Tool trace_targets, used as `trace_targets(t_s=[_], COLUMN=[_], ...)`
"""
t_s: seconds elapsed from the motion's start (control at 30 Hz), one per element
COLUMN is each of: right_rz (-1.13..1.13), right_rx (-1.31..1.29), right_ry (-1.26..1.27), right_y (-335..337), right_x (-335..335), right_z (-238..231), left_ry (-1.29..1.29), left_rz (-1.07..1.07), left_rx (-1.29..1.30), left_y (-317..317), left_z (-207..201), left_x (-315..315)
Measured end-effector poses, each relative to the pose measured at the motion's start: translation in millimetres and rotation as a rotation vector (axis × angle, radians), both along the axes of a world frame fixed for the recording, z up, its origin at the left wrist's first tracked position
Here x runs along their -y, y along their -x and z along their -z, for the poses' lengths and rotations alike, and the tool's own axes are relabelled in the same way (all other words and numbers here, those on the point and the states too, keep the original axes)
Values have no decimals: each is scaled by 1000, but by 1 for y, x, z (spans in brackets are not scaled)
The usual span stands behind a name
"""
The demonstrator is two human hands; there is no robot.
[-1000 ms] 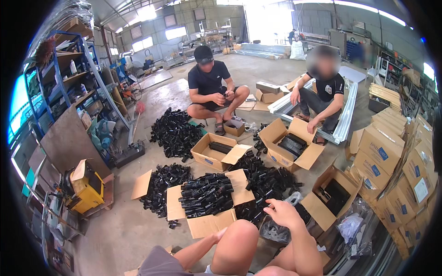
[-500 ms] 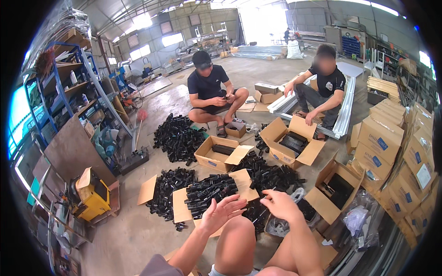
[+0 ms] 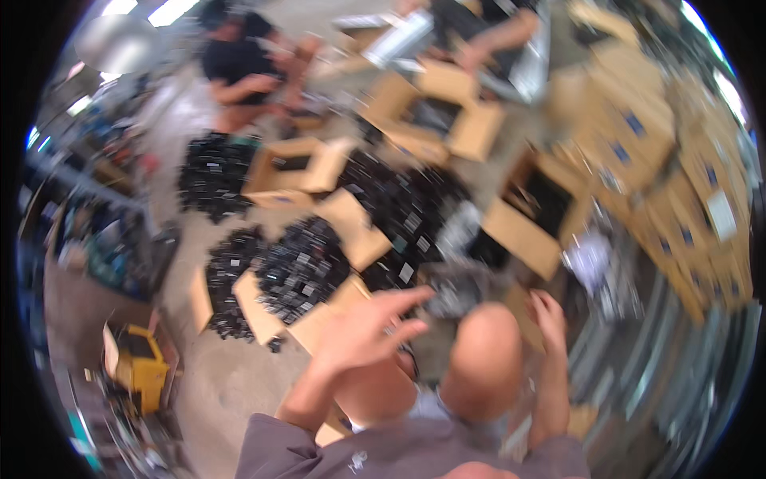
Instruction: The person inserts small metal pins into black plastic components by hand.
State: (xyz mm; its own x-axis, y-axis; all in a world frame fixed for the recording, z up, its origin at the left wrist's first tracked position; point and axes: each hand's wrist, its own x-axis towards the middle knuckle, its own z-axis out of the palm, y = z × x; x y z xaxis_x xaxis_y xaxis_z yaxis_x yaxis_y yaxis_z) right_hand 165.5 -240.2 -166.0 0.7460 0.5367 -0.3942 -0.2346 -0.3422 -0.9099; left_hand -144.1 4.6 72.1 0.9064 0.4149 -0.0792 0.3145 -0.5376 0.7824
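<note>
My left hand is held over my left thigh with its fingers spread and nothing in it. Just beyond it is an open cardboard box heaped with small black parts, too blurred to name. To the right of my right knee hangs my right hand, its fingers loosely bent and apart; I see nothing in it. Close to that hand are a cardboard flap and, farther off, an open box with dark contents. A clear plastic bag lies between my knees and the black pile.
Two people sit across from me, one by a black heap and an open carton, the other behind another carton. Stacked cartons and long metal profiles line the right. A yellow machine stands left.
The view has tilted down and turned right, with blur. My hands have moved apart: the right one is now out beyond my right knee, the left stays over my left leg.
</note>
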Motion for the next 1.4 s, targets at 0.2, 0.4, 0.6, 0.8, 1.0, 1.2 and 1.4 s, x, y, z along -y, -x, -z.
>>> trace_targets(t_s=[0.2,0.4,0.6,0.8,1.0,1.2,1.4], right_rz=[69,106,288,375,-253,-795,-736], right_rx=[-163,128,668,817,913,938,1259], right_ry=[67,-49,190,-110,-198,672,838], right_y=[12,-53,-184,-153,-96,-134,-136], right_x=[13,-67,-149,-249,-308,-396,-399], right_z=[50,24,67,39,40,140,175], left_ry=[17,17,86,133,72,67,79], left_rz=[-36,244,91,-18,162,216,30], left_rx=[-252,-421,-452,-491,-602,-464,-464], left_y=[-23,-28,-31,-22,-67,-67,-35], left_z=[46,53,55,60,49,57,47], left_x=[-1,-21,-37,-56,-65,-77,-64])
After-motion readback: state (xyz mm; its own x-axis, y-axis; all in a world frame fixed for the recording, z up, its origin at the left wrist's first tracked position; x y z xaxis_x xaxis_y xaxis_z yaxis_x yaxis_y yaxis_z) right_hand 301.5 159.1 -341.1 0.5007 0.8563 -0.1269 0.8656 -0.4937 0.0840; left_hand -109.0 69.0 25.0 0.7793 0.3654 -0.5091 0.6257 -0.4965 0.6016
